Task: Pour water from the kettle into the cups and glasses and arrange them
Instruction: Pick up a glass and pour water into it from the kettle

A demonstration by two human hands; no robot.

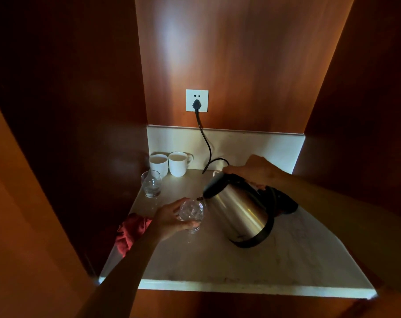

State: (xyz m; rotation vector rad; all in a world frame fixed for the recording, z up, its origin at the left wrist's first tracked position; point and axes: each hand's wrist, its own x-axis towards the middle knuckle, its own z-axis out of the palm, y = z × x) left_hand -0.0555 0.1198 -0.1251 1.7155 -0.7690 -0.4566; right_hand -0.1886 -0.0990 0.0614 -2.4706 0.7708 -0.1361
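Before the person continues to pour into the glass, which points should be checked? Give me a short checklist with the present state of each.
1. Kettle spout over held glass: ok, tilted toward it.
2. Left hand grip on that glass: ok.
3. Right hand grip on the kettle handle: ok.
4. Water level in the glass: cannot tell.
5. Power cord away from the pouring: ok, behind the kettle.
6. Second glass and two white cups out of the way: ok.
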